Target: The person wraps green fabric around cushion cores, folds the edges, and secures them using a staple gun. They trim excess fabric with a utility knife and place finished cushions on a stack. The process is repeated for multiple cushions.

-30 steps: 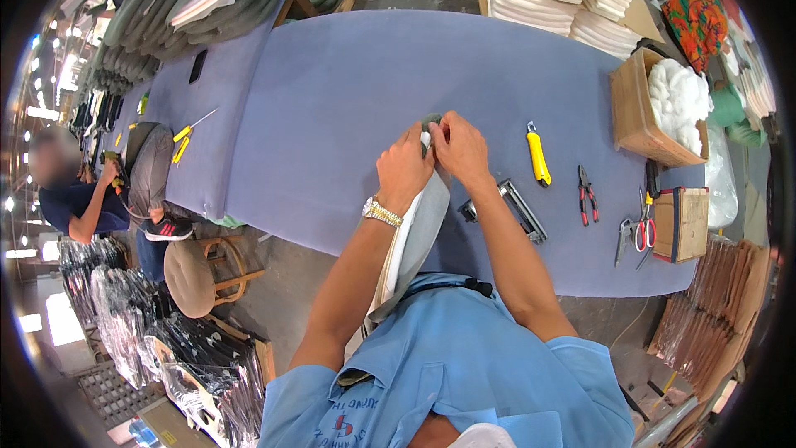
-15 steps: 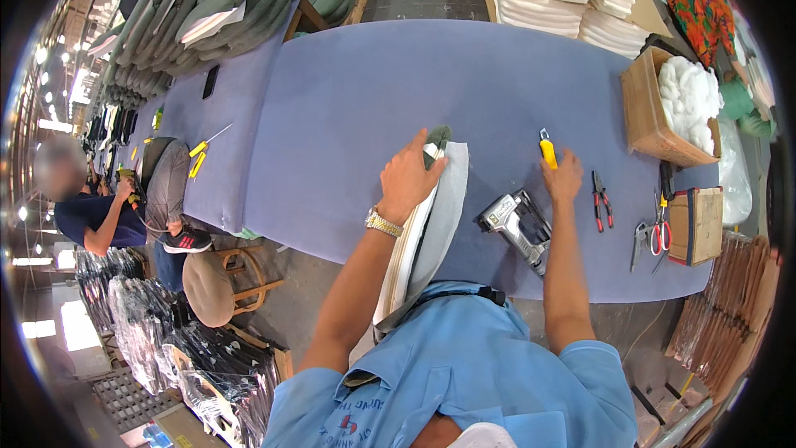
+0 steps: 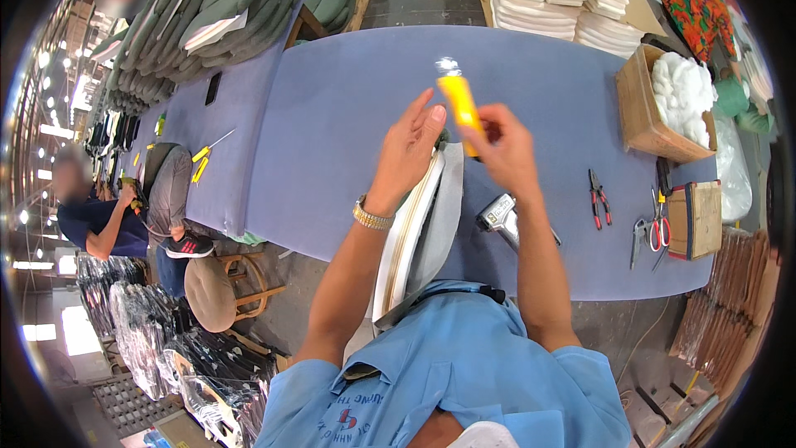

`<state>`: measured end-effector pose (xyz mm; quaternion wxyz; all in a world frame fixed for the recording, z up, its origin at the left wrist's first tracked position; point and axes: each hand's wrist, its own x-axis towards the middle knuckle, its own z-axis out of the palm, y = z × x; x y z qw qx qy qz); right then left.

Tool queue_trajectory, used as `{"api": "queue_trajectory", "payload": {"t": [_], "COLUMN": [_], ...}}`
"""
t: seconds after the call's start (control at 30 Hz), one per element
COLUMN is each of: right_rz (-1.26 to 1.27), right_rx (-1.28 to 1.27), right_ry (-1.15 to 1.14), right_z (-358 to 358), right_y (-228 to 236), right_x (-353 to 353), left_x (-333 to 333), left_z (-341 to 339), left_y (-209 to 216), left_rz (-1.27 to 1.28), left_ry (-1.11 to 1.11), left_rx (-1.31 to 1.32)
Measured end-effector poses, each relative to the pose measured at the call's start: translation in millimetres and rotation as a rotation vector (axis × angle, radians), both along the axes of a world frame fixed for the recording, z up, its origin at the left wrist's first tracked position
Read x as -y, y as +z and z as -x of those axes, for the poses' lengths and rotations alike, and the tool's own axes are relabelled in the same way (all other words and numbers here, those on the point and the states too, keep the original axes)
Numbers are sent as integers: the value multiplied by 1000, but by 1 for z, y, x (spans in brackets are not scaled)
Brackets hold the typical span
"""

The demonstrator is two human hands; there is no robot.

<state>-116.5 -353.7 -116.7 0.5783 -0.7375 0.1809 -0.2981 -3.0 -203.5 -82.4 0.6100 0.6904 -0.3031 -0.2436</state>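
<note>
My right hand [image 3: 507, 149] grips a yellow-handled tool [image 3: 458, 99], tilted with its short metal head up and away from me; motion blurs the head. Close to its left, my left hand [image 3: 408, 145] is raised with fingers stretched and thumb apart, holding nothing. Below the hands, a cushion-like pad [image 3: 408, 236] with white padding and grey cloth stands on edge against my front. Its green far end is mostly hidden behind my left hand. A silver staple gun [image 3: 503, 217] lies right of the pad, partly covered by my right forearm.
Pliers [image 3: 598, 199], red-handled scissors [image 3: 660, 232] and a small wooden box [image 3: 695, 220] sit on the blue table [image 3: 348, 99] at right. Behind them is a carton [image 3: 643, 108] of white stuffing. Green cushions [image 3: 240, 8] are piled far left, near a seated person [image 3: 108, 216].
My right hand has picked the yellow-handled tool up off the table and carried it left, beside my left hand. The left hand has come off the pad's end and opened.
</note>
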Motion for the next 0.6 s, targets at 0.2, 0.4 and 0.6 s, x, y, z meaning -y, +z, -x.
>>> {"api": "queue_trajectory", "payload": {"t": [0.2, 0.4, 0.6], "right_rz": [154, 171, -188], "right_rx": [-70, -373, -81], "right_ry": [151, -9, -57], "right_z": [-20, -23, -30], "right_y": [18, -47, -88], "right_x": [-22, -44, -52], "left_x": [-18, -60, -49], "left_z": [-10, 4, 28], "left_y": [5, -1, -11], "left_rz": [-62, -514, -634], "left_ry": [386, 216, 99], "left_rx": [162, 644, 660]}}
